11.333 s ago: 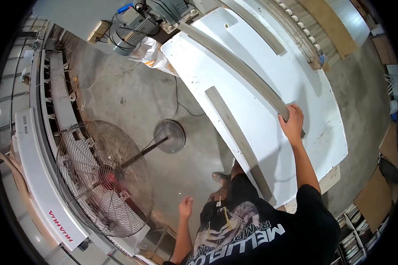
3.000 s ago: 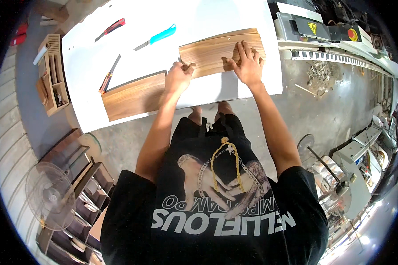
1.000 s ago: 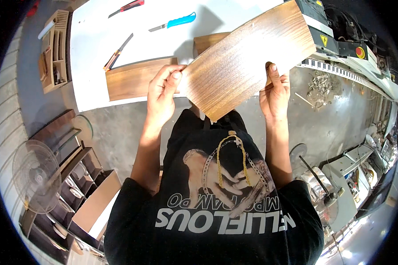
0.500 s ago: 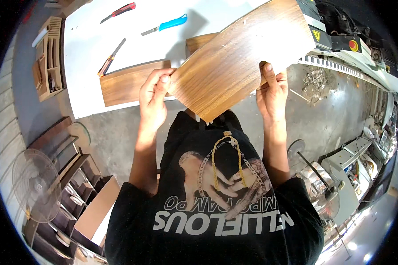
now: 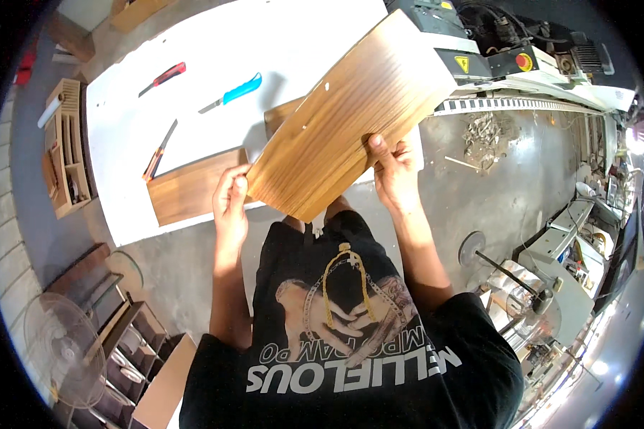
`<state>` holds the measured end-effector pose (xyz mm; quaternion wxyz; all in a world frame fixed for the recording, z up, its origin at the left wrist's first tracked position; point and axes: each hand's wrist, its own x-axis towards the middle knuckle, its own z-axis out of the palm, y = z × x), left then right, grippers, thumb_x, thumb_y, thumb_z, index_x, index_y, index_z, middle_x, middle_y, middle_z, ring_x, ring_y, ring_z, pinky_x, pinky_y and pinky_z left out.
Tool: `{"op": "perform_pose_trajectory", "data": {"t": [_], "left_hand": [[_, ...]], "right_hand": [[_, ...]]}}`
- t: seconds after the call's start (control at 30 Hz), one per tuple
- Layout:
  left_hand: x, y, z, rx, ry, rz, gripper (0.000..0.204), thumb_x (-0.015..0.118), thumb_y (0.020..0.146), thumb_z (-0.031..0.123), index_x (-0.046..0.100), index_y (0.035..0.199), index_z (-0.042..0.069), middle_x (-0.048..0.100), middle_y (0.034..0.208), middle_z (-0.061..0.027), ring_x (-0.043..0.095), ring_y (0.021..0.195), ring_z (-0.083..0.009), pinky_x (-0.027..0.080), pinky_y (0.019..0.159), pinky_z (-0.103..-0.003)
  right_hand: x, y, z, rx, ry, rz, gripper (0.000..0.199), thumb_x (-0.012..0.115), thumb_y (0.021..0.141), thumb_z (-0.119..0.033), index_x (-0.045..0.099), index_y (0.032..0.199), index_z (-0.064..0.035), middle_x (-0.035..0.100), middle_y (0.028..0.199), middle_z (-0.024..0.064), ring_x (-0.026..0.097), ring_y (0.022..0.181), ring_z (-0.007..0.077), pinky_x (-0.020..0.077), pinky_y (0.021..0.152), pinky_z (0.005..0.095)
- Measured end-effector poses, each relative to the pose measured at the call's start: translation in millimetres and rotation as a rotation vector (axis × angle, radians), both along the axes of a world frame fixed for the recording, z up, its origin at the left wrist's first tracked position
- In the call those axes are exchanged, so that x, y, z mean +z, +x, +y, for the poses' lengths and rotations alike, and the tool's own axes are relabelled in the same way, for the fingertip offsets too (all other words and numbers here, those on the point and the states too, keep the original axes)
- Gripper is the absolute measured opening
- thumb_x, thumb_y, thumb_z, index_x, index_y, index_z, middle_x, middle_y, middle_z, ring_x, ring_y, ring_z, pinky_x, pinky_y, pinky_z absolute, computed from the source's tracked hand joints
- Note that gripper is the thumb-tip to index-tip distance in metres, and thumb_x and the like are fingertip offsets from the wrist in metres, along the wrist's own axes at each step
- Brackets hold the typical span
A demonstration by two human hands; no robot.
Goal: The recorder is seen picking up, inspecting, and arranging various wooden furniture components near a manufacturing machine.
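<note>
Between my two hands a rectangular wood-grain board [image 5: 350,107] is held up off the table, tilted with its far end to the upper right. My left hand [image 5: 230,201] pinches its near left corner, thumb on the face. My right hand [image 5: 395,174] grips the right long edge, thumb on top and fingers underneath. A second wood-grain board [image 5: 197,187] lies on the white table [image 5: 125,143] beside my left hand. Another brown board [image 5: 282,118] is partly hidden behind the held one. Small white specks mark the held board's face.
On the table lie a red utility knife [image 5: 166,77], a blue utility knife [image 5: 242,91] and an orange-black utility knife [image 5: 159,151], blades out. A machine with a red button [image 5: 524,62] stands at the far right. A fan [image 5: 63,350] and shelving are at lower left; scraps [image 5: 481,139] litter the floor.
The held board and both hands have shifted left and lower in the picture, and the glare on the board has faded. The whole view has moved as well. Both hands keep their hold.
</note>
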<state>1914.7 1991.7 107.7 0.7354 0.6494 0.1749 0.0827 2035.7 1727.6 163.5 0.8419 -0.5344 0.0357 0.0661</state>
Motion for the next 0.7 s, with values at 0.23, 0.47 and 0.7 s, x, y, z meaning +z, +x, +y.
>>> {"op": "perform_pose_trajectory", "data": {"t": [0.23,0.47,0.7], "left_hand": [[2,-10,-3,-0.204,0.019,0.013,0.039,0.059,0.107,0.03,0.061,0.128,-0.002,0.064,0.1,0.0011,0.055,0.092,-0.0056,0.044,0.082,-0.023],[-15,-21,-24,-0.08,-0.183,0.205,0.047,0.048,0.11,0.041,0.061,0.126,-0.001,0.063,0.086,0.0017,0.057,0.071,-0.0054,0.047,0.06,-0.022],[-21,4,29,0.417,-0.488,0.138,0.034,0.049,0.109,0.045,0.06,0.113,0.013,0.063,0.086,0.002,0.054,0.065,-0.0066,0.038,0.051,-0.024]], "right_hand": [[-3,7,-5,0.134,-0.064,0.055,0.034,0.074,0.097,-0.016,0.059,0.125,-0.0013,0.072,0.101,0.0058,0.067,0.092,0.0127,0.0553,0.078,0.0278],[13,13,22,0.361,-0.24,0.076,0.039,0.061,0.104,-0.011,0.05,0.138,0.0031,0.071,0.116,0.0115,0.066,0.104,0.0171,0.0522,0.091,0.0327],[4,-13,51,0.782,-0.276,0.07,0.042,0.061,0.104,-0.013,0.05,0.143,-0.002,0.066,0.131,0.0138,0.063,0.12,0.0227,0.0507,0.106,0.0364]]}}
